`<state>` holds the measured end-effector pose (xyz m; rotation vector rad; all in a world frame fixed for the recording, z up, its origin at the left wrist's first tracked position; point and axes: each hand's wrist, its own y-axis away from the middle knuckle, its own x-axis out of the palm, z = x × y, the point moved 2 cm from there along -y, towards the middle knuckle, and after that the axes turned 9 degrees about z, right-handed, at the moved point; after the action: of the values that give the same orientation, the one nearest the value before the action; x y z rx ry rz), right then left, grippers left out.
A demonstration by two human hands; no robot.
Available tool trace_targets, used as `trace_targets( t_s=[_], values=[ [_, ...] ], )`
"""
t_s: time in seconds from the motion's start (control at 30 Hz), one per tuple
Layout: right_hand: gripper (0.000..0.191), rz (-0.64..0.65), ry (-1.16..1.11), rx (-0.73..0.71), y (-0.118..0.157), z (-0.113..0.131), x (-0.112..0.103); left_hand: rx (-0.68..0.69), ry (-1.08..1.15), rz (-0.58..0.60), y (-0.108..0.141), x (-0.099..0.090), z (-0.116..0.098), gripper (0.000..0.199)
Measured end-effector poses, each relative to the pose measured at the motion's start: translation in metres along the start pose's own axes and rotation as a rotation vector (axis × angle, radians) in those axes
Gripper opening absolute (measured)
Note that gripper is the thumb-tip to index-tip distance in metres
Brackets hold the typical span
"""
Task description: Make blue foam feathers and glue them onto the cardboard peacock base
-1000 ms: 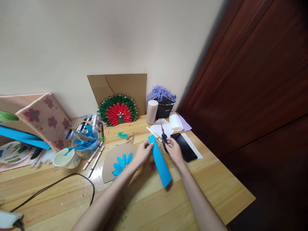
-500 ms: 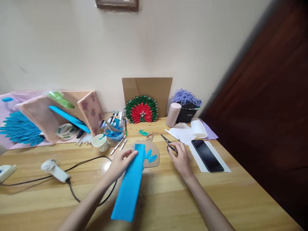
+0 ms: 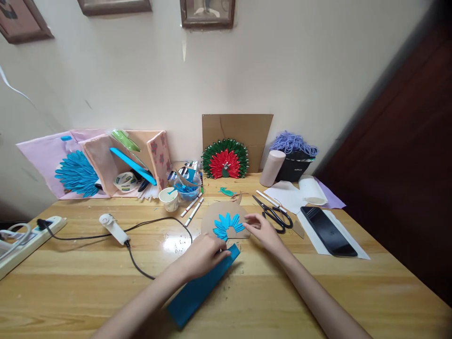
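My left hand (image 3: 206,254) has its fingers closed on the far end of a long blue crepe paper strip (image 3: 197,294), which slants down toward me over the table. On a rounded cardboard piece (image 3: 208,216), blue paper petals (image 3: 228,220) stand in a fan. Beside the right edge of that fan is my right hand (image 3: 263,233), thumb and fingers apart; whether the fingertips touch a petal I cannot tell. Black-handled scissors (image 3: 273,217) lie on the table just past my right hand, let go.
A white glue gun (image 3: 113,229) with its black cord lies left, near a power strip (image 3: 35,240). Behind stand a paper cup (image 3: 168,201), a red and green peacock (image 3: 226,160) and a pink cylinder (image 3: 272,168). A phone (image 3: 328,230) lies on white paper at right.
My right hand has left the scissors and moved left to the petals. The left hand has lowered the strip and shifted it, uncovering more of the petal fan. The camera view has turned left.
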<state>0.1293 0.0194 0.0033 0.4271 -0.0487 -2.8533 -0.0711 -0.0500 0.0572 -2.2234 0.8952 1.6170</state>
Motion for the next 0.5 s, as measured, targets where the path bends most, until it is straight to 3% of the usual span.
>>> trace_targets(
  t_s=[0.03,0.1,0.17,0.27,0.4,0.5],
  values=[
    [0.030,-0.070,0.005,0.062,-0.009,-0.003,-0.001,-0.002,-0.010,0.012,-0.002,0.005,0.003,0.035],
    [0.025,-0.078,-0.003,0.122,-0.028,-0.006,-0.003,0.000,-0.025,0.031,-0.007,0.016,0.009,0.035],
    [0.016,-0.016,-0.019,0.168,-0.043,-0.004,-0.004,0.008,-0.029,0.026,-0.011,0.025,0.014,0.036],
    [0.024,0.112,-0.043,0.236,-0.056,0.003,-0.006,0.034,-0.020,-0.002,-0.015,0.033,0.019,0.037],
    [0.028,0.228,-0.066,0.291,-0.058,0.009,-0.005,0.059,-0.013,-0.035,-0.013,0.037,0.021,0.037],
    [0.024,0.244,-0.077,0.287,-0.058,0.010,-0.006,0.066,-0.015,-0.052,-0.012,0.037,0.022,0.036]
  ],
)
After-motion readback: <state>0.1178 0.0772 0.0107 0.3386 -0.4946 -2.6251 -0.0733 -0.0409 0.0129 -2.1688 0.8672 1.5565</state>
